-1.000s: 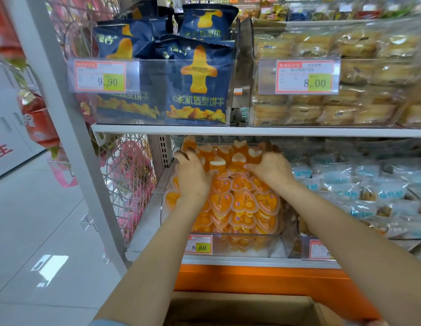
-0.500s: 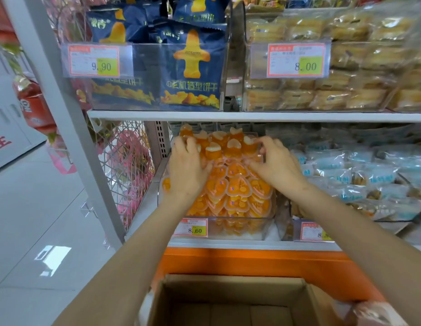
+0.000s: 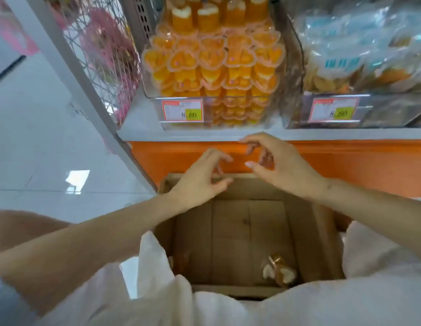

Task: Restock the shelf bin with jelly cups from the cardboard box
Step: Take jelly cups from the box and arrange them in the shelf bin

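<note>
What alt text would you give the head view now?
The left hand and right hand hover empty, fingers loosely curled, over a cardboard box holding only a couple of jelly cups. Beyond it, the clear shelf bin is stacked full of orange cups.

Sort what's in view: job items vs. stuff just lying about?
Job:
shelf bin, stacked with jelly cups
cardboard box, leftover cups on its floor
left hand and right hand, both empty, above the box

Lying about:
snack bags, blue-labelled, in the neighbouring bin
price tags
pink goods behind wire mesh
</note>
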The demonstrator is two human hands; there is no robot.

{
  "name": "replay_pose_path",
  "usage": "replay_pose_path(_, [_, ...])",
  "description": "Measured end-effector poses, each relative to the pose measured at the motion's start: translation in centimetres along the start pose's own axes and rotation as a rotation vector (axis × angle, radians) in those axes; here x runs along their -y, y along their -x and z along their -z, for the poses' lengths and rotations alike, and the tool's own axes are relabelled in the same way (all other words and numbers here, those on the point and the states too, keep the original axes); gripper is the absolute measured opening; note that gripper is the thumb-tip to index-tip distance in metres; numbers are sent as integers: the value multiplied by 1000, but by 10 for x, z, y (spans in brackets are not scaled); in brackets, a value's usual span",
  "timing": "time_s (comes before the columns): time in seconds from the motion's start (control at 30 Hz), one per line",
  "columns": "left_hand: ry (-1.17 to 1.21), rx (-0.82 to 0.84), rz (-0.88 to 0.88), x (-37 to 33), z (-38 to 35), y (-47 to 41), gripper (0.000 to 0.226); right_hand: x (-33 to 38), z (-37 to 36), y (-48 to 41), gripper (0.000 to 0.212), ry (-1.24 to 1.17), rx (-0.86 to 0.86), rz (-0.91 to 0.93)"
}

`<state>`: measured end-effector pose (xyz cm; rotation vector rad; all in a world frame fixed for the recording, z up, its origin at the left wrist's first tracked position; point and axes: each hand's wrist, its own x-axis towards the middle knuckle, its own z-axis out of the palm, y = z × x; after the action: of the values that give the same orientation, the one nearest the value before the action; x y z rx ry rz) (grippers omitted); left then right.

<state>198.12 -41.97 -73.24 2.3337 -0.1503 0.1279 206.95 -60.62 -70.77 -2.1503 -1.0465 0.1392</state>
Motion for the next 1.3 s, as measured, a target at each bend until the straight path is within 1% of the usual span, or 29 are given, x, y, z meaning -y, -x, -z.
replay_pose_path(0.07, [-73, 246, 161, 33, -36, 23, 37, -26, -27, 25, 45, 94, 179, -97])
replay_pose_path(0.13, [-201, 467, 319, 65, -64, 48, 45, -56, -57, 52, 51, 204, 369, -175])
replay_pose_path(0.23, [-391, 697, 462, 102, -93, 78, 67, -102, -98, 95, 66, 242, 618, -356])
replay_pose_path(0.27, [-453, 774, 485, 113, -100, 85, 72, -115, -110, 107, 70, 249, 683, -397])
replay_pose_path(0.33, [-547, 917, 499, 136, -114, 98, 76, -135, -130, 128, 76, 256, 814, -464])
replay_pose_path(0.4, [-605, 1023, 504, 156, -125, 110, 75, -148, -141, 141, 82, 245, 926, -535])
replay_pose_path(0.47, [-639, 1093, 530, 169, -133, 122, 69, -157, -148, 151, 84, 253, 1014, -588])
replay_pose_path(0.57, [-624, 1106, 561, 178, -138, 130, 56, -161, -157, 160, 85, 299, 1102, -635])
replay_pose_path(0.67, [-513, 1064, 588, 180, -137, 126, 52, -160, -164, 162, 70, 326, 1094, -627])
replay_pose_path(0.83, [-218, 910, 606, 165, -144, 111, 55, -157, -172, 161, 45, 205, 987, -695])
replay_pose_path(0.93, [-83, 812, 572, 150, -157, 98, 57, -152, -179, 157, 17, 67, 867, -738])
replay_pose_path(0.97, [-52, 789, 565, 145, -162, 93, 58, -150, -182, 155, 12, 33, 826, -741])
replay_pose_path(1.03, [-4, 764, 553, 135, -171, 85, 59, -146, -185, 147, 11, -13, 758, -734])
replay_pose_path(1.13, [28, 728, 556, 127, -177, 73, 59, -139, -184, 130, 16, -55, 664, -747])
replay_pose_path(1.23, [29, 671, 545, 121, -169, 57, 58, -129, -170, 108, 18, -67, 581, -741])
replay_pose_path(1.3, [5, 643, 522, 111, -154, 43, 57, -120, -155, 93, 20, -61, 561, -697])
